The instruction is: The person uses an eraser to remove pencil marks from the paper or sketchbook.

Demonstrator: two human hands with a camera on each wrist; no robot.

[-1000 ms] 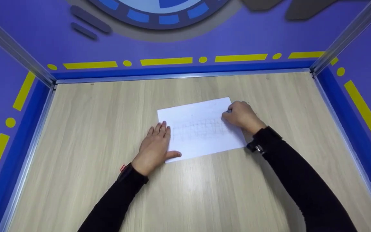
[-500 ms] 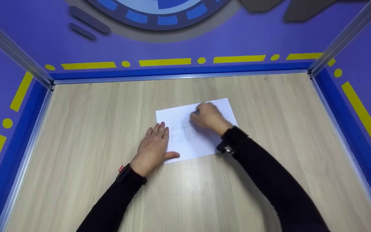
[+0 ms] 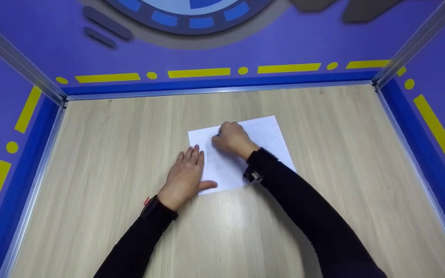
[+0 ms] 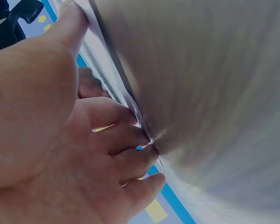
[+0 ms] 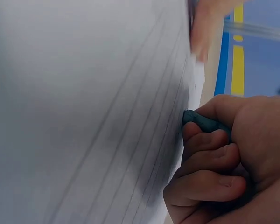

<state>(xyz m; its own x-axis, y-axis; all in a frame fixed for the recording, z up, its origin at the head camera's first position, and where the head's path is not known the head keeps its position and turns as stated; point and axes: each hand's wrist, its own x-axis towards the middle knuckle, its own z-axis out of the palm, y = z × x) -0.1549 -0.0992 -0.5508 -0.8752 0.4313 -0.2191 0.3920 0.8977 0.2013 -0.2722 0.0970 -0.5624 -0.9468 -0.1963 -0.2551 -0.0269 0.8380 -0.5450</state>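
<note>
A white sheet of paper (image 3: 259, 166) with faint grey pencil lines lies on the table, slightly turned. My left hand (image 3: 184, 175) rests flat on its left edge, fingers straight and thumb spread over the lower left corner. In the left wrist view, the left fingertips (image 4: 142, 161) lie along the paper's edge. My right hand (image 3: 232, 139) is over the paper's upper left part and covers some of the lines. Its curled fingers grip a small teal lump, seemingly an eraser (image 5: 205, 122), whose tip meets the paper. Ruled lines show clearly beside it in the right wrist view.
The wood-grain table (image 3: 122, 154) is bounded by a metal rail (image 3: 168, 94) at the back and by blue panels with yellow marks (image 3: 198, 73) on three sides. Black sleeves and wrist straps (image 3: 263, 158) cover both forearms.
My right hand has swept from the paper's right edge leftward across the lines, with the teal eraser in its grip. The left hand has stayed in place on the paper.
</note>
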